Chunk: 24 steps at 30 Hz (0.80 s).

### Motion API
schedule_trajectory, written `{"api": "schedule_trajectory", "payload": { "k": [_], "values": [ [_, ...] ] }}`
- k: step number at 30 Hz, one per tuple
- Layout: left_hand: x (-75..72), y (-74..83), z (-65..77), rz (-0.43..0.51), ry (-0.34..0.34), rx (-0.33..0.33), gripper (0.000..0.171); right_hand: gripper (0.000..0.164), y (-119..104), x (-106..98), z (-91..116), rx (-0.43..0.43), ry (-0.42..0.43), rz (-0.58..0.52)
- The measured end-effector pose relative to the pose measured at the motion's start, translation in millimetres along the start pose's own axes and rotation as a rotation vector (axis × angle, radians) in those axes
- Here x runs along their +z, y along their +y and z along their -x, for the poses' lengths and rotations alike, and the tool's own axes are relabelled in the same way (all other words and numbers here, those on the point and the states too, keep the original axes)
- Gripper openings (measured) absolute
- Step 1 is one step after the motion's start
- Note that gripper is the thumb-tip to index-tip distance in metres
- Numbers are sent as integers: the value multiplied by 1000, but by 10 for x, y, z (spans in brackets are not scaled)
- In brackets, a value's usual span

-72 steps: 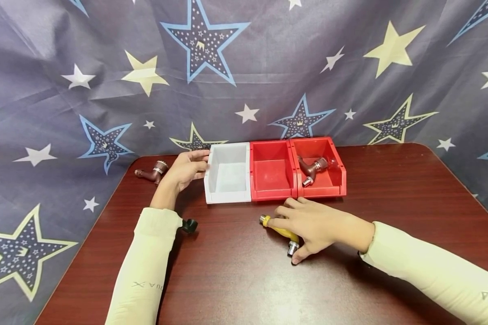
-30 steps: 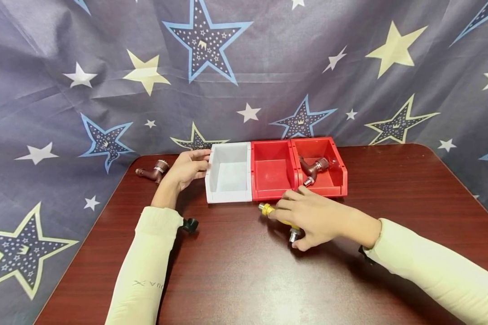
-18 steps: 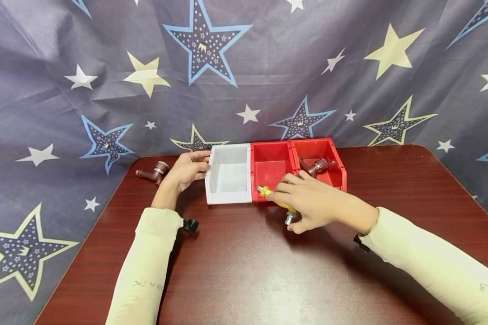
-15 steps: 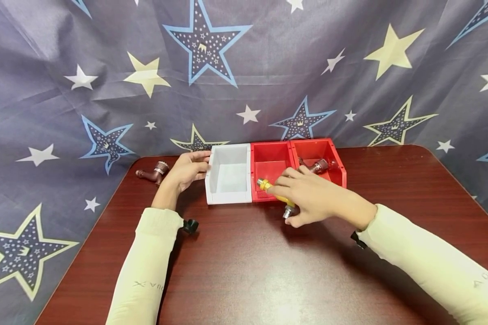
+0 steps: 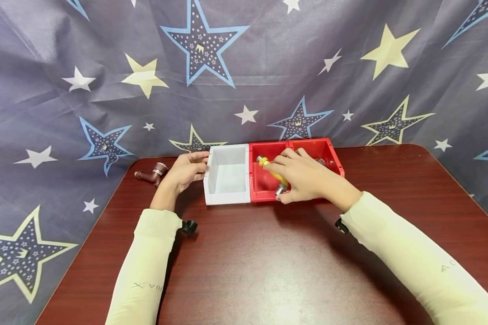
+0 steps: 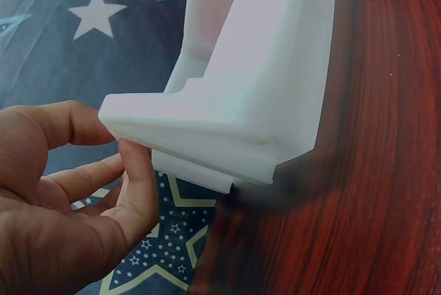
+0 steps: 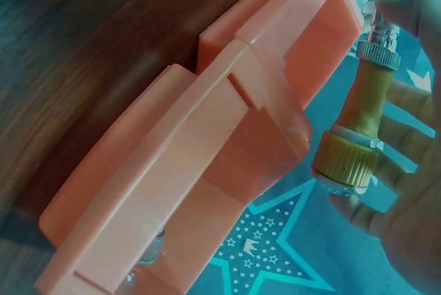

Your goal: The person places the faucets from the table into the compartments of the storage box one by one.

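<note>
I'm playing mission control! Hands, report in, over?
Right hand holds yellow pipe fitting above middle red bin. Left hand pinches edge of white bin. Nothing visibly in the way.

Head view downward, wrist views close; bins (image 5: 262,197) shared.

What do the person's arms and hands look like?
Pale cream sleeves cover both forearms, with faint gray lettering on each. A small black piece shows near each wrist. The left hand and right hand wear no gloves.
</note>
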<state>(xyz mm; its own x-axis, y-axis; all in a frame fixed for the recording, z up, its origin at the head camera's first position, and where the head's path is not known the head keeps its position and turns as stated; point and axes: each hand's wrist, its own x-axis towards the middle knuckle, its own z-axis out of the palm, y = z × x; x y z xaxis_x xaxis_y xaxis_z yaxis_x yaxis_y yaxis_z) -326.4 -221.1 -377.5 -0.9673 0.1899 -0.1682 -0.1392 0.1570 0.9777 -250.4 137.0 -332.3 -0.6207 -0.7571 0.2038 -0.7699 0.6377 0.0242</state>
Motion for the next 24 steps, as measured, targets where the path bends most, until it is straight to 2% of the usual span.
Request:
{"api": "schedule_trajectory", "payload": {
  "k": [11, 24],
  "values": [
    [11, 15, 14, -6, -1, 18, 62, 77, 42, 46, -238, 112, -44, -17],
    [5, 25, 25, -3, -13, -2, 62, 78, 53, 176, -446, 188, -78, 5]
  ]
}}
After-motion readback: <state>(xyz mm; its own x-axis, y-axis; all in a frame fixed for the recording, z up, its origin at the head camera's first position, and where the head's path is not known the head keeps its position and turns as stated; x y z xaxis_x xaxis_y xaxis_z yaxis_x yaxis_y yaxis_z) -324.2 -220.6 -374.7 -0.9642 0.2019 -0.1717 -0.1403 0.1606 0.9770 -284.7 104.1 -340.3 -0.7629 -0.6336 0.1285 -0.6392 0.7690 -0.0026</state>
